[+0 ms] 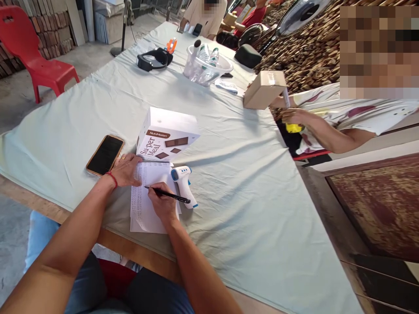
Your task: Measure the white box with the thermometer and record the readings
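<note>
Right hand (163, 205) is wrapped around a black pen (173, 196), tip down at the columns of small handwriting on the paper (150, 220)! Left hand (127, 170) lies with fingers loosely bent at the sheet's 10 to 11 o'clock corner, gripping nothing visible, a red bracelet (112, 179) at the wrist. That paper sits near the close edge of the desk (245, 196). Outward we go: at 2 to 3 o'clock, right beside the sheet, a white-and-blue thermometer (186, 185) on its side. Up at 12 to 1 o'clock, a white box (173, 131) marked NutriMotion stands just beyond the paper. Swing to 10 o'clock: a phone (105, 155), dark screen up, just beside that left hand. Farther out, a black headset (145, 63) at 12, and a see-through basket (225, 69) of bottles at 1. Between 1 and 2, a cardboard box (262, 89), with a co-worker's hand (292, 116) near it. And way off at 10 to 11, a red chair (54, 74)!
</note>
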The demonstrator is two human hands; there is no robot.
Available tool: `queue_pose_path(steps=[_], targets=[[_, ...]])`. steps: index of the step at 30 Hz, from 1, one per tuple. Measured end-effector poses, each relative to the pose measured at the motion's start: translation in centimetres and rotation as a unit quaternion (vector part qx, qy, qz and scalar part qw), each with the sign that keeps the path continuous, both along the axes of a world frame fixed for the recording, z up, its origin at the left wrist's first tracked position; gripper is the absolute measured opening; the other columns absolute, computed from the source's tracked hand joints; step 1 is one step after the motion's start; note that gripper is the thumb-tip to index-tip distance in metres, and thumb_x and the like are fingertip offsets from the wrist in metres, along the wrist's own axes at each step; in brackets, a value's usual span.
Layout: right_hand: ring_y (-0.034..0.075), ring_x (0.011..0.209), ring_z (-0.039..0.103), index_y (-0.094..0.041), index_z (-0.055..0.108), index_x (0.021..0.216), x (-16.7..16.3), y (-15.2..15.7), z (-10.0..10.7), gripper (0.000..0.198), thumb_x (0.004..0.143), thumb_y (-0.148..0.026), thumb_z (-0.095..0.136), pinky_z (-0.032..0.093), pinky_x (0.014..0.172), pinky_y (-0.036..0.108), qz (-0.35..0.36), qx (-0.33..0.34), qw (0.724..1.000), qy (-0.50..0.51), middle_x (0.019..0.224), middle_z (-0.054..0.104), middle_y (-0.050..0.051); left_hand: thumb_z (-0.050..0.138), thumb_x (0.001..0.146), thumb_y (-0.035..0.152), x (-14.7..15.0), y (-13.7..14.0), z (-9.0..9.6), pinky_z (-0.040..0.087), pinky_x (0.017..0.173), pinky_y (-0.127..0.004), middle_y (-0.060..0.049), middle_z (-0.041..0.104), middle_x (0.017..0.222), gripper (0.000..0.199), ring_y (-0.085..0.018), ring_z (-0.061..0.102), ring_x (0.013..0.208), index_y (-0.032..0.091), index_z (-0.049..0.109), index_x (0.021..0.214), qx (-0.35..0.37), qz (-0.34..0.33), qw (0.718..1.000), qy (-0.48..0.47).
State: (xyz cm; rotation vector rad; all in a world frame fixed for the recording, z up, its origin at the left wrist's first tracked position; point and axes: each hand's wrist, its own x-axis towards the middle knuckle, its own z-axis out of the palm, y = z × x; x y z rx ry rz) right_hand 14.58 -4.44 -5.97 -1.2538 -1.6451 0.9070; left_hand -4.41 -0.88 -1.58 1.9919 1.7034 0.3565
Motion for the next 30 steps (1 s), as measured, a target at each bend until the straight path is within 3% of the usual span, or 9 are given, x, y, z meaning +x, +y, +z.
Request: queue_pose_path(steps=[15, 30], targets=[[0.019, 0.061, 0.055, -0.026, 0.059, 0.069, 0.2, 0.1, -0.1, 0.008, 0.075, -0.031, 0.057, 0.049, 0.060, 0.033, -0.024, -0.011, 1.000, 0.008, 0.064, 0.060, 0.001, 0.083, 0.061, 0.035, 0.1, -0.2, 0.6, 0.037, 0.105, -0.053, -0.015, 0.046, 0.137, 0.077, -0.039, 0.045, 0.128, 0.022, 0.050, 0.128, -0.014, 0.002, 1.000, -0.003], [0.018, 0.058, 0.051, -0.026, 0.055, 0.070, 0.0, 0.0, 0.0, 0.007, 0.074, -0.032, 0.055, 0.047, 0.059, 0.033, -0.003, -0.018, 1.000, 0.023, 0.061, 0.057, 0.000, 0.086, 0.058, 0.036, 0.0, 0.0, -0.3, 0.037, 0.104, -0.054, -0.014, 0.047, 0.135, 0.079, -0.040, 0.046, 0.126, 0.022, 0.052, 0.127, 0.003, 0.003, 1.000, -0.021]])
